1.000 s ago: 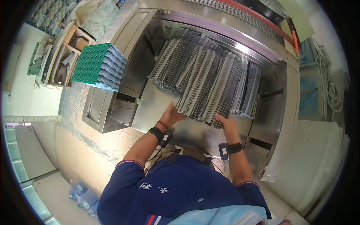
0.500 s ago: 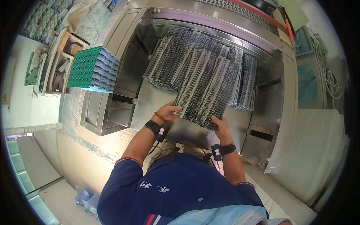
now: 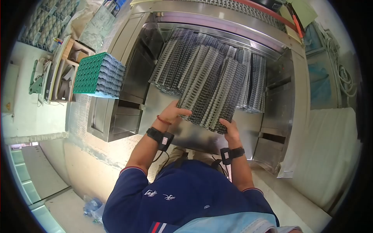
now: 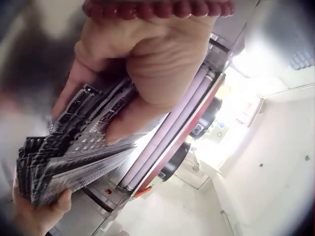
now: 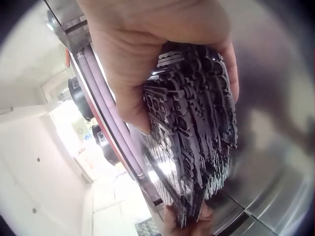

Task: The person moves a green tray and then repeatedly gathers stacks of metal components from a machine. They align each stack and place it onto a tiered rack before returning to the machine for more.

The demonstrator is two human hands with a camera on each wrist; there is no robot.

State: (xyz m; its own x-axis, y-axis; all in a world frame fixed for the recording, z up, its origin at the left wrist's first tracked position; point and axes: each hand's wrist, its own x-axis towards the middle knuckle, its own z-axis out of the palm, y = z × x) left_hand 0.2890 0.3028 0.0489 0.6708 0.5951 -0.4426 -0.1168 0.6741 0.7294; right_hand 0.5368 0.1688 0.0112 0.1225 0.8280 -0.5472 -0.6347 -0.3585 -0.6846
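Left hand (image 3: 173, 112) and right hand (image 3: 232, 133) grip a stack of dark-and-silver ridged strips (image 3: 223, 97)

The stack lies centrally in the shiny steel bay (image 3: 160, 101), between more strips at left (image 3: 168, 66) and right (image 3: 255, 83). Its long axis runs near to far, the far end slanting right. Both hands are partly closed on the near end, one at each side, thumbs above. The step looks like handling or squaring the stack; the next move probably calls for even support, keeping layers aligned.

Right now you've got two hands (image 3: 171, 112) (image 3: 232, 131), two wrist cameras (image 3: 165, 141) (image 3: 226, 155), one bead bracelet (image 3: 163, 120), one tray stack (image 3: 91, 75), and dark strips (image 3: 200, 87) too many to count!
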